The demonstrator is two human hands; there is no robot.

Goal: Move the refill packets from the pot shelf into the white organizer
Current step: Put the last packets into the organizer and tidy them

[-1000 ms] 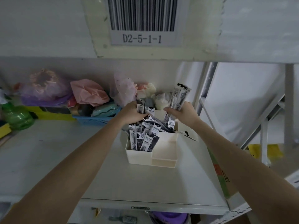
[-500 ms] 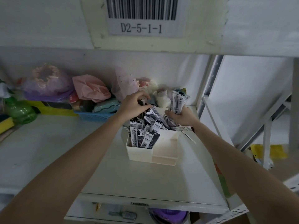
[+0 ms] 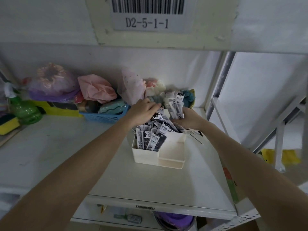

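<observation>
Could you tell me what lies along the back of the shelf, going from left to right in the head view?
Green spray bottle → purple bag → pink bag → blue basket → left hand → packets held in the right hand.

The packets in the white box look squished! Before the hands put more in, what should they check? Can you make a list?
1. Right hand has a firm hold on its packets: ok, they stand upright in its grip.
2. Left hand is out of the way: not ok, it rests on top of the pile.
3. Room in the tall section of the organizer: not ok, it is crammed and packets lean out.
4. Room in the low front section: ok, it looks empty.
5. Nothing has spilled: not ok, a loose packet hangs over the right rim.
6. More packets left elsewhere: cannot tell.
</observation>
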